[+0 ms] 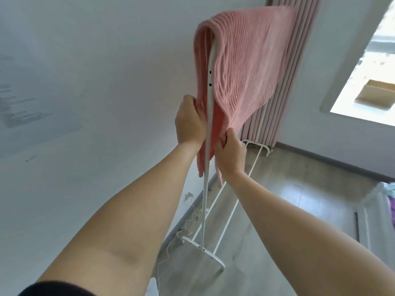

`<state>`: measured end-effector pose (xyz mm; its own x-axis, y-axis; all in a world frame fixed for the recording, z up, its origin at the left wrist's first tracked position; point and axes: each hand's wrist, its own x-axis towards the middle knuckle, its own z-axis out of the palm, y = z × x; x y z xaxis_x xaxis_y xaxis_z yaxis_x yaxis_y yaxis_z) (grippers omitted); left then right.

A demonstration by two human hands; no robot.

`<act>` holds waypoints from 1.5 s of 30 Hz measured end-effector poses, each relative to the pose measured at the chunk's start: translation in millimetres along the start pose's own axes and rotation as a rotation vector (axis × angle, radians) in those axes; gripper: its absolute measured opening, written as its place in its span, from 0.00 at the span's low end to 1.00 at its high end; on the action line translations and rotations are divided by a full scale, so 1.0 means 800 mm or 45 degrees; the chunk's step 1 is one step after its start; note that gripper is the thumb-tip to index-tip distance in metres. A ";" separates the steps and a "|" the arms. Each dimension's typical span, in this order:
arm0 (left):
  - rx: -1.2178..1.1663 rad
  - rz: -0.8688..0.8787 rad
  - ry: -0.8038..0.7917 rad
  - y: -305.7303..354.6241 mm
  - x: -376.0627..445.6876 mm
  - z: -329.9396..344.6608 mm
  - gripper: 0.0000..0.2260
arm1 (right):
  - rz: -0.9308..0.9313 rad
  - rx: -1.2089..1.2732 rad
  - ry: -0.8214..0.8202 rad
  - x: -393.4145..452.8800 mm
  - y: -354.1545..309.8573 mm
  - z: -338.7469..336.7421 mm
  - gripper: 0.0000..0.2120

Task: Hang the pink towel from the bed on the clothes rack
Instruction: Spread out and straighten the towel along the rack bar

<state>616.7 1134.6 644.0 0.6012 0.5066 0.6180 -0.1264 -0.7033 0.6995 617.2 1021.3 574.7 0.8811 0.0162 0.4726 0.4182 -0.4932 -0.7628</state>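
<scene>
Standing on grey wood floor [288, 189], white clothes rack [208, 124], pink curtain [277, 116]

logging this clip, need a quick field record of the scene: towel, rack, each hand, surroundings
towel: pink towel draped over the top bar of the rack, hanging down both sides
rack: white clothes rack, upright on its floor base beside the wall
left hand: left hand grips the towel's hanging part on the wall side
right hand: right hand pinches the towel's lower edge on the room side
behind: pink curtain
floor: grey floor
task state: towel on rack, hands not yet off
</scene>
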 end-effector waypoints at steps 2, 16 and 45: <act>0.044 0.027 -0.140 -0.001 -0.003 -0.002 0.04 | -0.035 0.060 0.069 0.001 -0.012 0.000 0.15; -0.186 0.217 0.138 0.116 0.092 -0.040 0.26 | -0.339 -0.161 0.294 0.113 -0.105 -0.071 0.19; 0.647 0.074 -0.737 0.227 0.200 0.001 0.26 | -0.125 0.092 0.298 0.274 -0.142 -0.120 0.28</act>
<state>690.6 1087.1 869.7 0.9392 0.2189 0.2645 0.1236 -0.9343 0.3344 741.5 997.8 807.3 0.7641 -0.1452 0.6286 0.5210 -0.4358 -0.7340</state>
